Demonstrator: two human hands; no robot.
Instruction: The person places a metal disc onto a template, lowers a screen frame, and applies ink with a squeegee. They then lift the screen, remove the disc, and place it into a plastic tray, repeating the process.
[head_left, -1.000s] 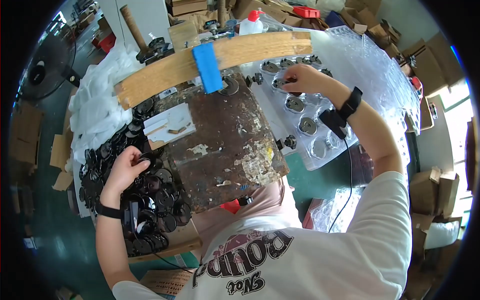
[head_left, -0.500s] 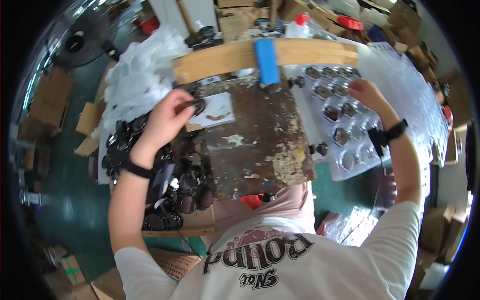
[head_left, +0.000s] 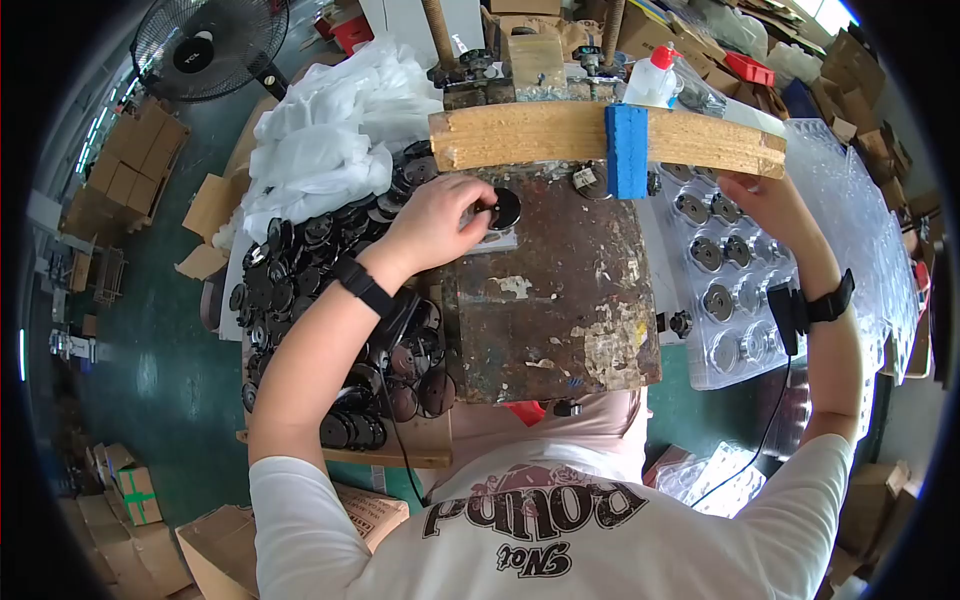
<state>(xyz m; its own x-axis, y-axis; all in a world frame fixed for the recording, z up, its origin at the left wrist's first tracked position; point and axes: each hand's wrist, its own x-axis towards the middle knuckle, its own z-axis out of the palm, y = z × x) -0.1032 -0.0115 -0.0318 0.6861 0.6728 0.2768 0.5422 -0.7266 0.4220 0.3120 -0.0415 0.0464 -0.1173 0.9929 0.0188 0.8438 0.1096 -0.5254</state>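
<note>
My left hand (head_left: 432, 225) pinches the edge of a round black disc (head_left: 507, 209) between thumb and fingers. The disc is tilted just above a white pad (head_left: 494, 241) on the worn brown work board (head_left: 550, 300). My right hand (head_left: 778, 208) reaches over the far part of a clear plastic tray (head_left: 708, 372), whose round pockets hold several dark discs (head_left: 717, 301). Its fingers are bent together, partly hidden by the right end of a wooden bar (head_left: 540, 135); what they hold, if anything, does not show.
Crossing the far side of the board, the bar carries a blue block (head_left: 627, 150). Loose black discs (head_left: 300, 270) lie heaped at left, beside white foam sheets (head_left: 325, 120). A white bottle with a red cap (head_left: 652, 78) stands behind the bar. Clear plastic packaging (head_left: 850, 210) covers the right side.
The whole view has shifted, so the bench sits further right. The black disc in my left hand has turned its face up more. My right hand has gone farther back, beside the bar's end.
</note>
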